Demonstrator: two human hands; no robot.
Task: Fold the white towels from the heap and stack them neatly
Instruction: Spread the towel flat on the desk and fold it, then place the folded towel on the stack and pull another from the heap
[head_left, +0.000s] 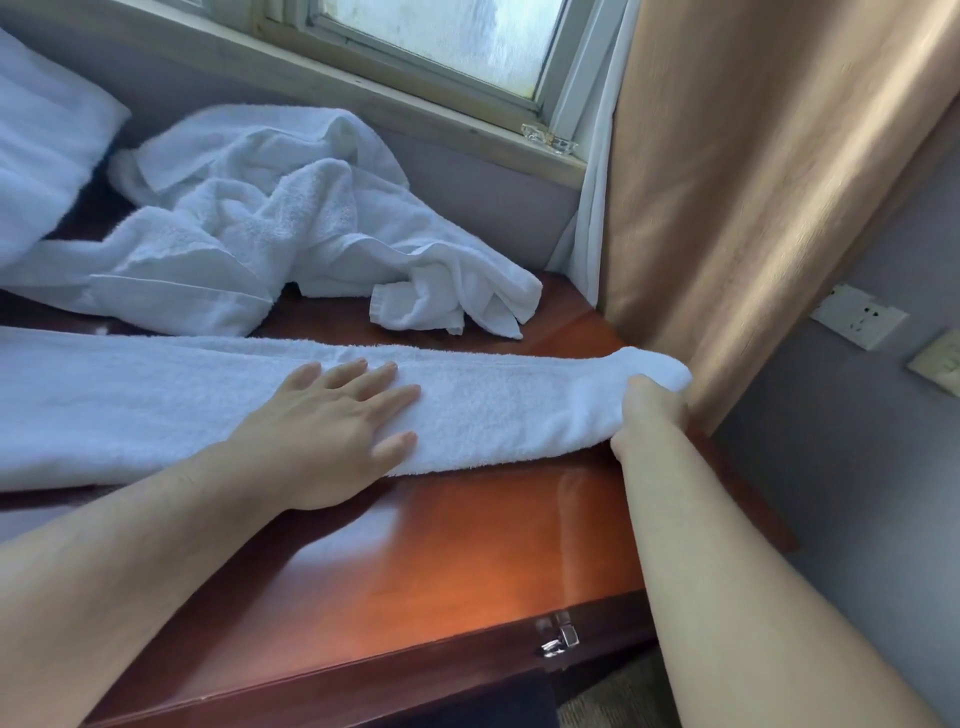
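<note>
White terry: one towel (493, 408) laid long across bench (467, 545); one heap (260, 218) behind. Two hands: left hand (332, 431) flat, fingers (400, 396) spread wide; right hand (649, 415) fingers gripping towel end.

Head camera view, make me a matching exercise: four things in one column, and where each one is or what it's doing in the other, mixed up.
Column one
1. left hand
2. right hand
3. towel heap
4. curtain

Column two
A. hangs at the right end of the table
B. holds the end of the long towel
C. lies crumpled below the window
D. rests flat on the long towel

Pairs: 1-D, 2-B, 3-C, 4-A
</note>
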